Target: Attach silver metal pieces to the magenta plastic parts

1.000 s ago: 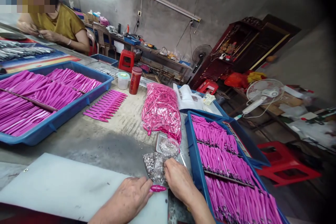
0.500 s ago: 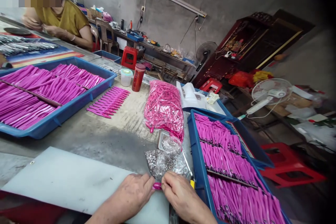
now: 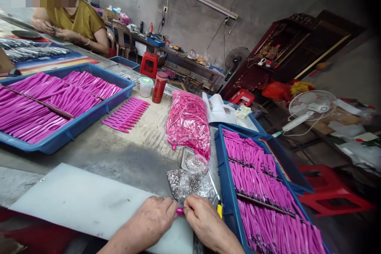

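Note:
Between both hands is a small glossy magenta plastic piece [image 3: 179, 210]; only its short middle part shows. My left hand [image 3: 157, 216] is closed on its left end, fingers bent over the edge of the white board [image 3: 89, 202]. On the other side, my right hand [image 3: 199, 212] pinches the right end between thumb and fingers. Just beyond the hands lie clear plastic bags of tiny metal parts [image 3: 193, 184]. A tool with a yellow handle [image 3: 219, 210] rests by my right hand. Farther back stands a clear bag of pink pieces [image 3: 189, 123].
Blue trays packed with magenta handles stand at right [image 3: 222, 158] and left [image 3: 56, 145]. A row of magenta pieces [image 3: 126, 115] lies near a red flask [image 3: 160, 87] and a lidded tub [image 3: 145, 87]. Across the table sits a co-worker in a mustard top [image 3: 86, 20].
The view has shifted slightly, so the surroundings sit a little farther right. Both hands keep their hold on the magenta piece, and slightly less of it shows between them.

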`<state>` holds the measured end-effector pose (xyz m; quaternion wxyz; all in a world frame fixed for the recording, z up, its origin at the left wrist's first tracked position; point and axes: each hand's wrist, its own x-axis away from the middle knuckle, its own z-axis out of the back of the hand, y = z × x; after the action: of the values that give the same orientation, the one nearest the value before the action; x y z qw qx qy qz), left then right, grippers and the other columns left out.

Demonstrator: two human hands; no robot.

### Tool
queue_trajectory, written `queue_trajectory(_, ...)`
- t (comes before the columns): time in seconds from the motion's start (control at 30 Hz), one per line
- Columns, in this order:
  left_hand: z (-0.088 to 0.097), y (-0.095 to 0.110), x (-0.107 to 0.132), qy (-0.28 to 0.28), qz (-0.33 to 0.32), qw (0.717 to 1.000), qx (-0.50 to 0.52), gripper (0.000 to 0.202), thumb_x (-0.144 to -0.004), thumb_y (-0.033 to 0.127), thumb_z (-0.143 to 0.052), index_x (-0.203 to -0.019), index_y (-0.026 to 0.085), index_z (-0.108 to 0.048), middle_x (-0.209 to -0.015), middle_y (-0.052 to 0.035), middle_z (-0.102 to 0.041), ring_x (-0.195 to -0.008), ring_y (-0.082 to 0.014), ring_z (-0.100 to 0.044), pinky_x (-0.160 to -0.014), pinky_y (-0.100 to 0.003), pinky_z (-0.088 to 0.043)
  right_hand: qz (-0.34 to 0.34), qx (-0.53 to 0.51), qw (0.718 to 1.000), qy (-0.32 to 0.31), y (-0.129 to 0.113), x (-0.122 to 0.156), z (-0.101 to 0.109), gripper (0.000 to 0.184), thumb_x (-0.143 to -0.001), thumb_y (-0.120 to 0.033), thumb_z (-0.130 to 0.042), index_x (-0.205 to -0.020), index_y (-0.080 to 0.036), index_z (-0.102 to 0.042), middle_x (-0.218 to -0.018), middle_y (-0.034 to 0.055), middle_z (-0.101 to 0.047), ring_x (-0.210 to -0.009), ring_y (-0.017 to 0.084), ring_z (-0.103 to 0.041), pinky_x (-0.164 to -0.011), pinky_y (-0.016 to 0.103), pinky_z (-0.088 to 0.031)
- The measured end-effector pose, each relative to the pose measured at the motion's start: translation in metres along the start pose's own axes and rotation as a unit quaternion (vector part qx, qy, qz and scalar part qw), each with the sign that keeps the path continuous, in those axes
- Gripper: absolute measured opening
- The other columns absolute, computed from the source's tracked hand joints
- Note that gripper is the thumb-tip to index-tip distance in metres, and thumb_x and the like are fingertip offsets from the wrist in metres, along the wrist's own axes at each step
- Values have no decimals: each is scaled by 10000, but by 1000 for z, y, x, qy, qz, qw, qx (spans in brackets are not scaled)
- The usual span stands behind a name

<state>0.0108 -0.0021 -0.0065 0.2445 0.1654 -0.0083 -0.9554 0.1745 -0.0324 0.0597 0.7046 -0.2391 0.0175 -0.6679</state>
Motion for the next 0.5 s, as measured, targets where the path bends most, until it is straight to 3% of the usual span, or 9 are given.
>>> queue_trajectory(0.3,0,-1,1,-15,-4,1000,3,76,-884,153,-430,-823,198,-439,-688,10,-553,-546,-189,-547,-495,-317,-411,-50,-17,999,-2,-8,-4,1,211,-770,-130,-398,-618,-185,-533,-649,12,-606,-623,130,-499,-557,234,-263)
queue_trajectory(0.5,1,-1,1,-9,1,1000,4,74,-890,164,-417,-833,200,-446,-689,9,-562,-547,-187,-553,-496,-310,-405,-76,-101,992,14,-2,-5,2,177,-755,-210,-477,-581,-187,-500,-581,-23,-542,-582,122,-466,-533,216,-276)
